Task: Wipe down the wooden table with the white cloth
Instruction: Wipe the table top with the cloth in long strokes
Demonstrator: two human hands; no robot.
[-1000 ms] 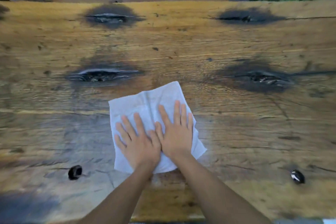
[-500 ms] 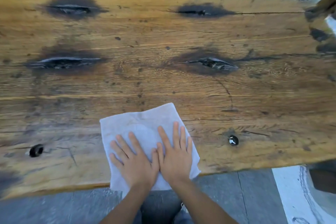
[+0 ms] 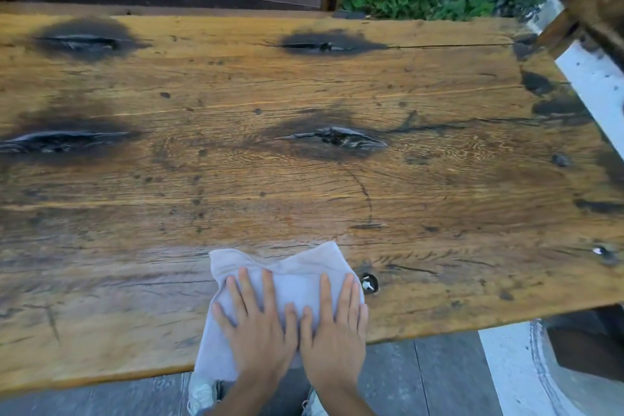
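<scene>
At near table edge (image 3: 101,371), left hand (image 3: 258,331) and right hand (image 3: 332,328) flat, fingers spread, pressing white cloth (image 3: 287,277), mid-wipe; next likely push outward over unwiped wood

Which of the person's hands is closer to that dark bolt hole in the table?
Right. The right hand lies on the cloth just beside the bolt hole; the left hand is farther away.

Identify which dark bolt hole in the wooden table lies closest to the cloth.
The dark round bolt hole just right of the white cloth, beside the right hand; the other sits far right.
</scene>
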